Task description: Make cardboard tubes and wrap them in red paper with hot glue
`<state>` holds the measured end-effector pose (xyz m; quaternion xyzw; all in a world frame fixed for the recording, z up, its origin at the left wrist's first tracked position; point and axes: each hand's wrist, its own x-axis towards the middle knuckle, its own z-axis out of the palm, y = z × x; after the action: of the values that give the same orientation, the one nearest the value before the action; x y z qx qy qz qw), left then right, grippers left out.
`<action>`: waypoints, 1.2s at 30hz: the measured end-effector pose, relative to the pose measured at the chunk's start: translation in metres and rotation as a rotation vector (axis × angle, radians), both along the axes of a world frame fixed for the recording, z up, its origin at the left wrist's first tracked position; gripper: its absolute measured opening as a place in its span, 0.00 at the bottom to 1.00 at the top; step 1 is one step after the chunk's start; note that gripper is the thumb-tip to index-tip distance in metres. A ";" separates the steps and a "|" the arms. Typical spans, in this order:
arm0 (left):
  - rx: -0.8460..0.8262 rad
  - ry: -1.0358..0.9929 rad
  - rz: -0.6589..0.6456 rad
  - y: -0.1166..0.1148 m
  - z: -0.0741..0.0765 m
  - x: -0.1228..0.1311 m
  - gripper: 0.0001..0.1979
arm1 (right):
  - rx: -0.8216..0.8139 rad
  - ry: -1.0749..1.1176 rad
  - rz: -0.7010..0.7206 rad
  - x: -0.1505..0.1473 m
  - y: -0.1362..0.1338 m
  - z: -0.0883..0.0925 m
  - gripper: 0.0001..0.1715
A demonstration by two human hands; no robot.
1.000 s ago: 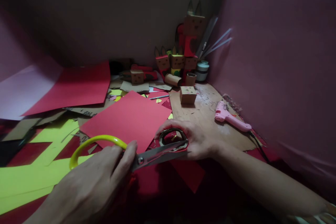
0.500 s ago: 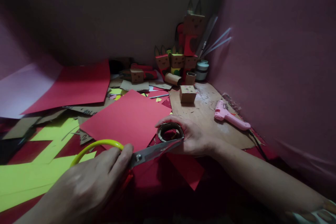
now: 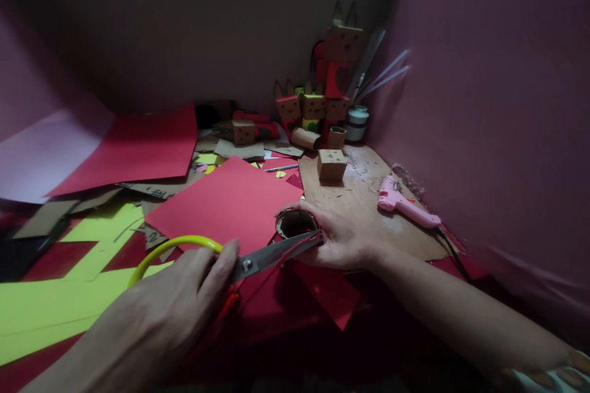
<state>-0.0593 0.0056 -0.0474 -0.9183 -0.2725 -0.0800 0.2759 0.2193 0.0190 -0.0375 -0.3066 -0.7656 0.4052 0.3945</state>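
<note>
My left hand is closed around the handles of a pair of scissors, one yellow loop and a bit of red showing. The blades point right and lie across the near rim of a cardboard tube. Fingers of my right hand wrap round that tube from the right, its open end facing me and upward. Below the blades, a strip of red paper hangs near the rim; how it joins the tube is hard to see. A red paper piece lies below my right hand.
Red sheets and yellow paper cover the left and middle. A small cardboard box and a pink glue gun rest on a brown board. Cardboard animal figures stand at the back, beside a pale jar.
The scissor blades and the tube have shifted slightly, and the tube's opening is tilted a little differently. The whole view has moved slightly. Both hands keep their hold.
</note>
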 end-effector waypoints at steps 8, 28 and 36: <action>0.046 0.020 -0.037 0.003 0.004 0.006 0.25 | -0.041 0.019 0.025 0.001 0.001 0.001 0.24; 0.058 -0.051 0.005 0.003 0.005 0.008 0.18 | -0.002 0.115 -0.350 0.001 0.008 -0.010 0.26; 0.070 -0.020 0.118 0.004 0.009 0.010 0.23 | 0.033 0.104 -0.340 0.002 0.006 0.001 0.26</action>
<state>-0.0493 0.0096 -0.0385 -0.8896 -0.3258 -0.0825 0.3094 0.2215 0.0254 -0.0365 -0.4037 -0.6877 0.3357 0.5014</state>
